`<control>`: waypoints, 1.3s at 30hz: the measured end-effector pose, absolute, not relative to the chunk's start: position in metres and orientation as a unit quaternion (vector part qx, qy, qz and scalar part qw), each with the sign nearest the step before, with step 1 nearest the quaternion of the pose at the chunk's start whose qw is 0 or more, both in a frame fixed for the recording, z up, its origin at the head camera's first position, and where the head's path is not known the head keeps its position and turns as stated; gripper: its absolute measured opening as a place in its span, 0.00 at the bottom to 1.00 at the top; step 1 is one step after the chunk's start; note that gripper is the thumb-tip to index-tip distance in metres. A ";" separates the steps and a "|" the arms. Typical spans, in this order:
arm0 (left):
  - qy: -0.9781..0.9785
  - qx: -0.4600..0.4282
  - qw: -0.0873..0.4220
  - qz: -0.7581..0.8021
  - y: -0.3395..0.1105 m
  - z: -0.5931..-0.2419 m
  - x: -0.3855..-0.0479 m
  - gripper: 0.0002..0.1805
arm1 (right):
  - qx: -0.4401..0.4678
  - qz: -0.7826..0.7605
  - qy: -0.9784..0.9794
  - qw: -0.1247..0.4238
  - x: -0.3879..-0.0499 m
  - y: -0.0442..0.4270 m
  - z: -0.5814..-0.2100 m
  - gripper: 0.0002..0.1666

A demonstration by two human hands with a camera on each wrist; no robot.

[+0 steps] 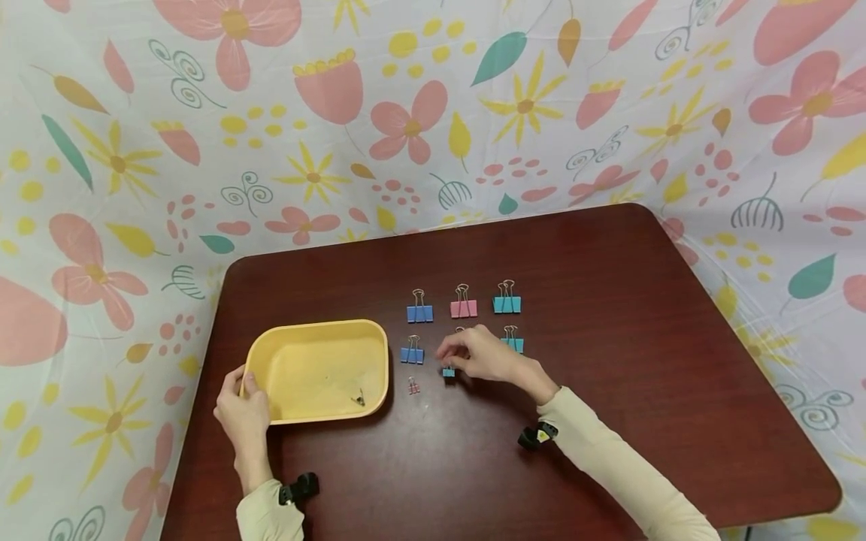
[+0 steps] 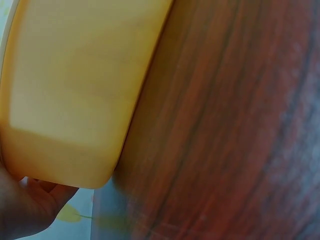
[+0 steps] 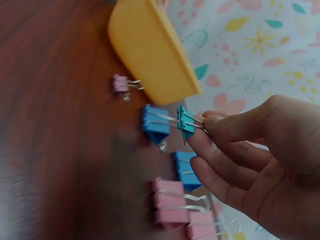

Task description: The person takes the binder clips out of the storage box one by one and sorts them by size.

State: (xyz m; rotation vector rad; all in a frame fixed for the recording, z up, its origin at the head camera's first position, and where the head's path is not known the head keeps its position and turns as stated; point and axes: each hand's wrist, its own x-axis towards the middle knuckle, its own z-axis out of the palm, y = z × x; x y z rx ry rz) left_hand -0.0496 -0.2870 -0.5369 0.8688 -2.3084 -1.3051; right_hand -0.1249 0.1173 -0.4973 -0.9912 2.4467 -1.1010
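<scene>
My right hand (image 1: pixel 483 355) pinches a small teal binder clip (image 3: pixel 186 122) by its wire handles, between thumb and fingertips. In the head view this clip (image 1: pixel 449 373) shows just below the fingers. My left hand (image 1: pixel 245 413) grips the left end of a yellow plastic bin (image 1: pixel 311 368), thumb at the rim. A small dark clip (image 1: pixel 359 398) lies inside near the bin's right corner. Beside the right hand stand a medium blue binder clip (image 1: pixel 412 355) and a small pink one (image 1: pixel 414 387). A medium pink clip (image 3: pixel 170 202) is mostly hidden by that hand in the head view.
A back row holds large blue (image 1: pixel 419 313), pink (image 1: pixel 463 308) and teal (image 1: pixel 507 304) binder clips. A medium teal clip (image 1: pixel 514 344) stands partly behind the right hand. The dark wooden table (image 1: pixel 643 338) backs onto a flower-patterned cloth (image 1: pixel 433 113).
</scene>
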 end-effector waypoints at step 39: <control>-0.813 0.307 0.174 -0.463 -0.286 -0.536 -0.049 0.20 | -0.420 -0.341 0.837 0.086 -0.149 0.066 -0.468 0.07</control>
